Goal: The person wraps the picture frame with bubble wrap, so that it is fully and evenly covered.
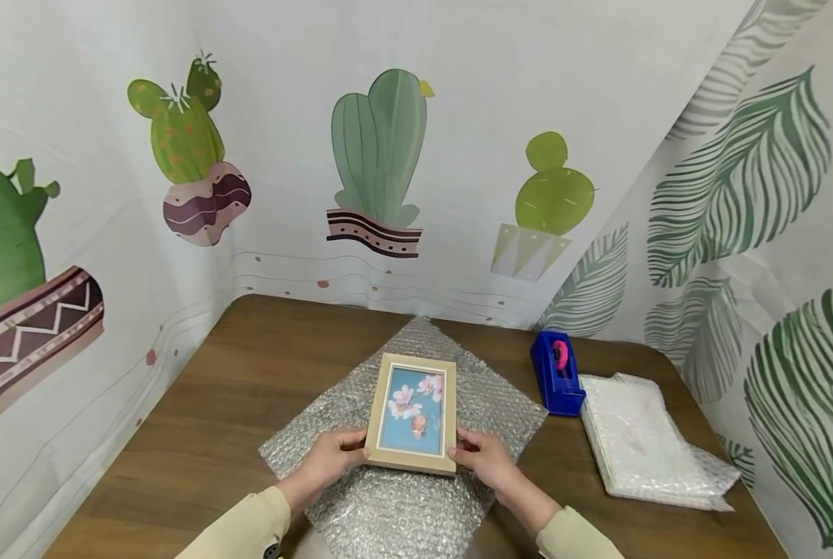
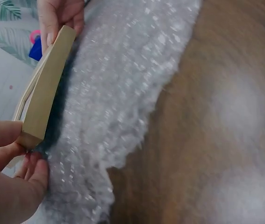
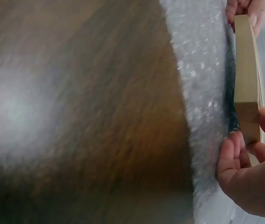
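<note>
Cactus-printed curtains back a brown wooden desk (image 1: 234, 388) where the left hand (image 1: 328, 460) and right hand (image 1: 487, 460) pinch, fingers curled, the near corners of a light wooden picture frame (image 1: 414, 411), steadying it centred on a bubble-wrap sheet (image 1: 402, 505).

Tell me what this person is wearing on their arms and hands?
Both arms wear long, pale cream-yellow sleeves reaching the wrists. The left sleeve has a small dark device at its cuff; the right sleeve looks plain. The left hand and right hand are bare: no gloves, rings or watch visible.
</note>
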